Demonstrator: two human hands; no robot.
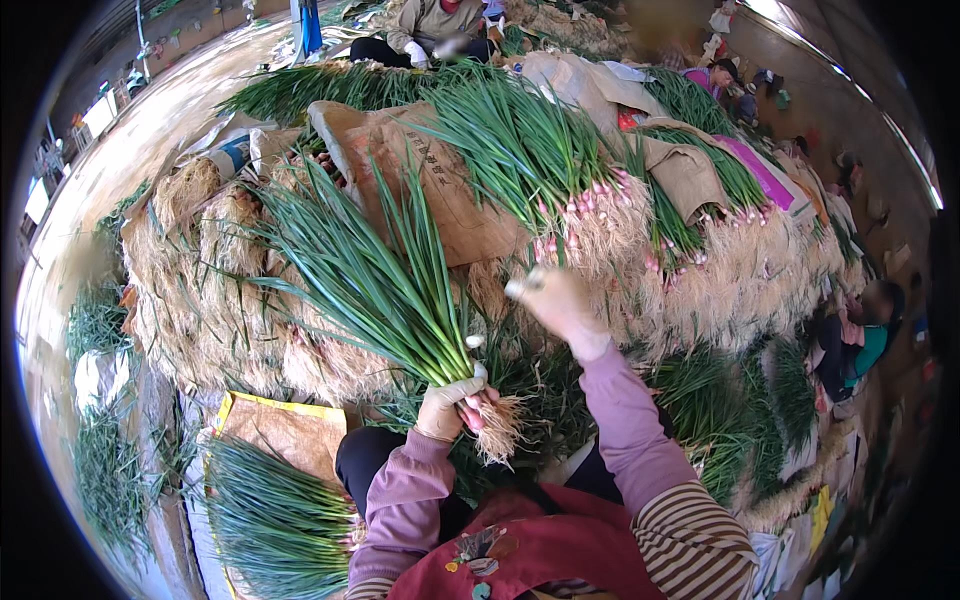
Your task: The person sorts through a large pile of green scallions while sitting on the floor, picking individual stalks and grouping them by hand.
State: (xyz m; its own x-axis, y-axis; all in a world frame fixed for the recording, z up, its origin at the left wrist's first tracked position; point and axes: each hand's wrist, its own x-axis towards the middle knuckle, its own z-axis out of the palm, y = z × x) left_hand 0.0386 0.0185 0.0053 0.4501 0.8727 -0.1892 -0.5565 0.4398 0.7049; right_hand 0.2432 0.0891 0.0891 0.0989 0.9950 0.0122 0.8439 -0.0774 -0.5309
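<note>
My left hand (444, 411), in a thin pale glove, grips a bunch of spring onions (420, 330) just above the reddish bulbs. The green leaves fan up and to the left, and the pale roots (499, 431) hang out below the fist. Blurred and with curled fingers, my right hand (555, 300) is raised to the right of the bunch, apart from it. Whether it pinches anything cannot be made out. Just beyond it lies a pile of spring onions (525, 150), bulbs and roots facing me.
A brown woven sack (420, 172) bearing writing lies over the heap. At lower left, more spring onions (277, 517) rest on a yellow-edged sack (289, 424). Loose green leaves (547, 382) cover the ground before me. Another person (439, 30) sits at the far side; others are at right.
</note>
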